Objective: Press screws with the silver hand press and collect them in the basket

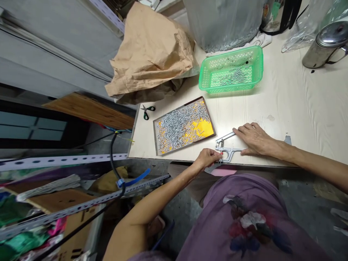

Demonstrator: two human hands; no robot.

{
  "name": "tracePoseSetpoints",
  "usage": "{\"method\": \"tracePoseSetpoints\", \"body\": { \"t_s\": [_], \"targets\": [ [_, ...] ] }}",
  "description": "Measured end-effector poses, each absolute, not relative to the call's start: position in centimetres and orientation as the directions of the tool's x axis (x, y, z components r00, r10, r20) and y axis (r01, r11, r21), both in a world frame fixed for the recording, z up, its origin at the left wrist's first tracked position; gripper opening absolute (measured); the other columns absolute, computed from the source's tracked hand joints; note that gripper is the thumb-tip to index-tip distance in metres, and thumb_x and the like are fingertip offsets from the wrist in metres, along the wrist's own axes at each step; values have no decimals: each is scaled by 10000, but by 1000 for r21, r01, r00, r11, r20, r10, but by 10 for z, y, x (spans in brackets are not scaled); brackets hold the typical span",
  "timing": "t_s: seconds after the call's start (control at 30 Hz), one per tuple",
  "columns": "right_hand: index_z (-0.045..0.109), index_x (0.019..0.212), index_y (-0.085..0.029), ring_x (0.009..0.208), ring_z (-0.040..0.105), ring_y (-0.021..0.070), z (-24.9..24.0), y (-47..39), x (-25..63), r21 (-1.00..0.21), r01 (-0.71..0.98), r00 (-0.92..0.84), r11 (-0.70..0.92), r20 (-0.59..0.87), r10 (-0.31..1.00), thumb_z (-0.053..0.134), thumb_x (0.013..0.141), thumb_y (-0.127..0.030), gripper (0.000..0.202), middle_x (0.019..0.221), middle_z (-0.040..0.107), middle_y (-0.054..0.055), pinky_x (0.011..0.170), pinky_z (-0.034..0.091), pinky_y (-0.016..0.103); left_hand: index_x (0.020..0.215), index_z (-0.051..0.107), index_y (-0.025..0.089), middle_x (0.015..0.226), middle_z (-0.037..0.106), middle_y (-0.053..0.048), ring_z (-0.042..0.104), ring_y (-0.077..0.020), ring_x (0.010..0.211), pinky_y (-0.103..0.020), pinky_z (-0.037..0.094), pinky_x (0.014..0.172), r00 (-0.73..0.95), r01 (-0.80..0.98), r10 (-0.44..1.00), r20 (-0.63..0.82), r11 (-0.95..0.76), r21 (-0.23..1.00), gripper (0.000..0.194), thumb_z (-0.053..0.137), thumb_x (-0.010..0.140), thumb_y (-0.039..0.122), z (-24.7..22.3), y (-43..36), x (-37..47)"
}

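Observation:
My right hand (257,139) grips a silver hand-press plier (230,151) with a coil spring near its head, fingers on the upper handle and thumb by the lower one. The handles stand apart, and the tool lies at the table's front edge. At the tool's head, next to a small red part, my left hand (208,158) is closed in a pinch; what its fingertips hold is too small to make out. Left of the tool lies a shallow tray (207,129) with a yellow bottom, full of small silver metal pieces.
Behind the tray stands a green plastic basket (231,88) with more metal pieces. Small scissors (146,112) lie near the left edge, below a crumpled brown paper bag (154,50). A clear plastic bag (223,25) and a metal jug (317,52) are at the back.

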State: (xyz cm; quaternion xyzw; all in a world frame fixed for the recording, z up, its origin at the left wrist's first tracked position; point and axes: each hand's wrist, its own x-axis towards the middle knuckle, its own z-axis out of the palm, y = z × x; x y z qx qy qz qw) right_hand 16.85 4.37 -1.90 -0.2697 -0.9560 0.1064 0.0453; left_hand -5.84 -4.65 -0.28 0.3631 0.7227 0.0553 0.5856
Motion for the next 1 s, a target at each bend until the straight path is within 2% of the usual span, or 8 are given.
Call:
{"method": "tracePoseSetpoints", "body": {
  "t_s": [0.17, 0.3, 0.37, 0.43, 0.57, 0.67, 0.8, 1.0],
  "targets": [
    [462, 1331, -153, 934, 535, 289, -13, 38, 172, -256, 491, -858, 833, 24, 513, 705, 791, -406, 644, 1033, 656, 130, 785, 357, 379, 609, 569, 153, 488, 490, 32, 424, -89, 432, -218, 319, 454, -79, 602, 652, -754, 634, 486, 348, 568, 859, 395, 0, -50, -61],
    [463, 1331, -143, 897, 535, 270, -13, 30, 172, -283, 471, -861, 835, 55, 505, 660, 837, -282, 550, 983, 652, 119, 768, 357, 361, 793, 655, 157, 772, 635, -38, 591, -164, 755, -269, 469, 694, -6, 806, 946, -325, 196, 558, 192, 574, 883, 305, 3, -54, -53],
    [447, 1352, -130, 888, 535, 268, -14, 27, 171, -287, 479, -855, 830, 62, 515, 658, 836, -242, 568, 964, 650, 118, 763, 360, 360, 991, 652, 175, 989, 658, -77, 598, -211, 941, -337, 494, 833, 145, 840, 975, -166, -32, 542, 171, 614, 874, 294, 2, -51, -42],
    [403, 1395, -128, 879, 533, 265, -15, 24, 172, -292, 483, -850, 825, 70, 522, 653, 841, -230, 617, 955, 649, 113, 764, 369, 362, 1149, 590, 173, 1185, 614, -116, 550, -261, 1113, -419, 473, 951, 302, 841, 949, -95, -218, 496, 327, 655, 852, 295, -2, -42, -31],
    [293, 1466, -111, 899, 532, 268, -16, 23, 179, -340, 480, -839, 809, 91, 536, 662, 848, -343, 756, 1006, 642, 129, 790, 405, 376, 1306, 438, 134, 1302, 533, -167, 481, -301, 1221, -486, 427, 1030, 513, 795, 848, -136, -409, 447, 530, 657, 837, 245, -10, -19, -18],
    [356, 1417, -76, 959, 529, 302, -17, 23, 189, -344, 543, -801, 766, 63, 596, 731, 771, -456, 839, 1087, 614, 177, 808, 435, 403, 1374, 343, 150, 1293, 520, -160, 510, -293, 1159, -486, 446, 1000, 577, 775, 794, -191, -458, 436, 617, 640, 839, 236, -12, -10, -20],
    [545, 1197, -108, 925, 525, 299, -17, 18, 197, -319, 601, -768, 733, 22, 640, 739, 767, -443, 578, 1011, 599, 157, 772, 464, 400, 1411, 282, 156, 1249, 522, -151, 511, -294, 1133, -481, 453, 975, 574, 792, 790, -214, -471, 388, 674, 634, 844, 245, -11, -10, -18],
    [585, 1089, -124, 921, 524, 283, -18, 8, 194, -335, 611, -752, 717, 38, 659, 710, 819, -324, 358, 968, 586, 135, 739, 472, 370, 1321, 387, 173, 1177, 547, -120, 509, -269, 1082, -439, 472, 925, 626, 756, 754, -198, -523, 394, 473, 585, 902, 268, -8, -6, -2]
  ]
}}
